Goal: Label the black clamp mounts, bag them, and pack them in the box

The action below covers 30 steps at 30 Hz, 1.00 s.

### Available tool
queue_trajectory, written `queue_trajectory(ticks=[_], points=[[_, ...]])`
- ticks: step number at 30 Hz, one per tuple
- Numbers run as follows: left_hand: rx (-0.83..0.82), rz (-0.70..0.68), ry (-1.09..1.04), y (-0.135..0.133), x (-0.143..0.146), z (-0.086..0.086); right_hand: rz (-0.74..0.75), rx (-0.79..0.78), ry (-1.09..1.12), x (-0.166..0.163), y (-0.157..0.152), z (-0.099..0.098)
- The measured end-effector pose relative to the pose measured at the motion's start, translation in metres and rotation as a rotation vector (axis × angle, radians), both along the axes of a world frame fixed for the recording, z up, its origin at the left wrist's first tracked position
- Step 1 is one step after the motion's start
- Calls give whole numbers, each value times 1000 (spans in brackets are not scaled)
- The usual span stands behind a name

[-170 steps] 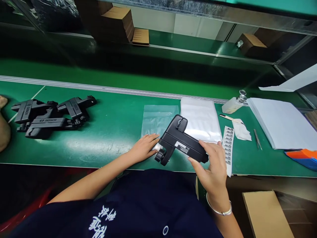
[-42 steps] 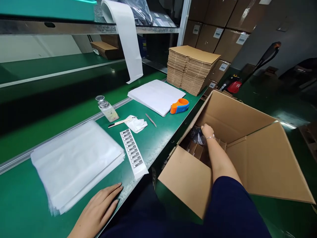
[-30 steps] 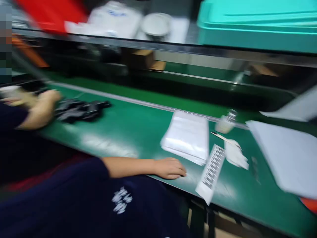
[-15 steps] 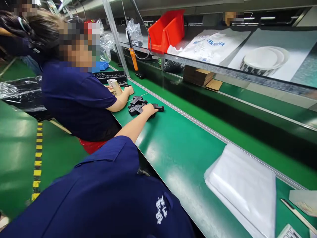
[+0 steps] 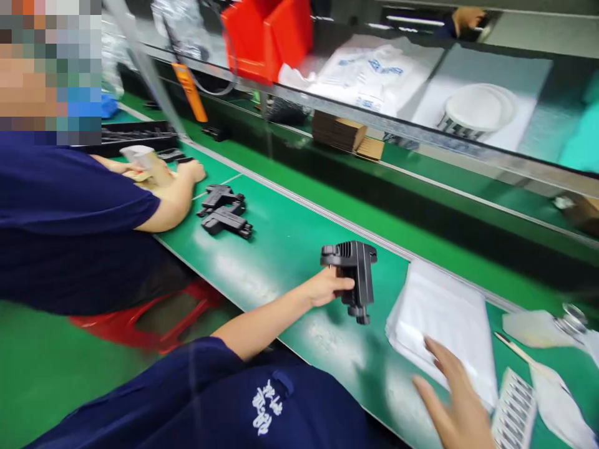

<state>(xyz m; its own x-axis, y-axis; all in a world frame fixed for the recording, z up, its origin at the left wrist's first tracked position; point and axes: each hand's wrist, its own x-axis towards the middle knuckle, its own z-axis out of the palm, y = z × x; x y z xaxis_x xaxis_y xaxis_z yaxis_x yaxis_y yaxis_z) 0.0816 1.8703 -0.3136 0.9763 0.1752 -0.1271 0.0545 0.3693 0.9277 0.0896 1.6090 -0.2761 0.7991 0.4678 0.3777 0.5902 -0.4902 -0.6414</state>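
Observation:
My left hand (image 5: 325,285) grips a black plastic clamp-like part (image 5: 362,271) and holds it above the green bench. Ribs run along the part's upper end and a small knob sticks out at the bottom. Fingers apart, my right hand (image 5: 452,399) is empty at the lower right, in front of the stack of clear plastic bags (image 5: 444,330). Two or more similar black parts (image 5: 224,215) lie close together on the bench to the left.
A co-worker (image 5: 70,206) sits at the left, hands on pale items. A metal shelf above holds a red bin (image 5: 266,40), white packages and a tape roll (image 5: 480,109). A label sheet (image 5: 515,411), a brush-like tool and a bottle (image 5: 536,328) lie at the right.
My left hand has lifted one black part from the group and carried it rightward. My right hand has come into view, open. The view has swung to the right.

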Motion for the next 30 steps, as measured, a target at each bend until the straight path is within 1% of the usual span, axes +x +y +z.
queue_trajectory(ticks=[2, 3, 4, 5, 7, 8, 9, 10, 11, 12, 14, 15, 16, 17, 19, 20, 21, 23, 24, 25, 26, 28, 30], points=[[-207, -123, -65, -35, -12, -4, 25, -76, 12, -14, 15, -8], [-296, -168, -81, -44, -18, -4, 50, -138, 4, -18, 23, -12], [-363, -211, -86, -47, -23, -4, 26, -164, -22, -19, 31, -16], [-409, -256, -83, -46, -26, -3, 19, -186, -46, -19, 36, -18], [-490, -379, -55, -32, -28, -1, 30, -225, -118, -19, 38, -18], [-513, -450, -39, -22, -28, 1, 51, -251, -166, -19, 35, -16], [-502, -512, -22, -13, -26, 2, 81, -289, -222, -19, 32, -14], [-446, -554, -8, -6, -24, 2, 111, -334, -288, -20, 28, -12], [-340, -563, 6, -1, -23, 3, 140, -382, -355, -20, 24, -11], [-196, -539, 16, 1, -22, 2, 169, -427, -409, -21, 21, -10], [113, -410, 14, -2, -22, -1, 221, -484, -432, -20, 17, -10], [232, -332, 6, -5, -24, -3, 225, -474, -393, -19, 14, -10], [311, -261, -7, -9, -27, -6, 202, -426, -325, -17, 11, -12], [353, -208, -25, -13, -30, -8, 142, -339, -233, -15, 7, -15], [396, -147, -72, -17, -37, -12, -37, -97, 34, -10, -2, -22], [425, -135, -97, -17, -40, -13, -97, 20, 216, -8, -5, -28], [462, -137, -118, -17, -41, -14, -115, 114, 419, -5, -8, -34], [532, -161, -133, -15, -42, -14, -51, 221, 798, -2, -8, -48], [553, -177, -119, -13, -41, -13, -20, 256, 922, -1, -5, -54], [564, -188, -98, -12, -39, -13, -21, 289, 992, -1, -2, -60], [566, -198, -74, -11, -37, -13, -53, 320, 1018, -2, 2, -65], [534, -248, -42, -8, -33, -15, -137, 361, 1007, -4, 9, -72], [480, -328, -29, -7, -32, -19, -176, 359, 989, -7, 13, -73]])
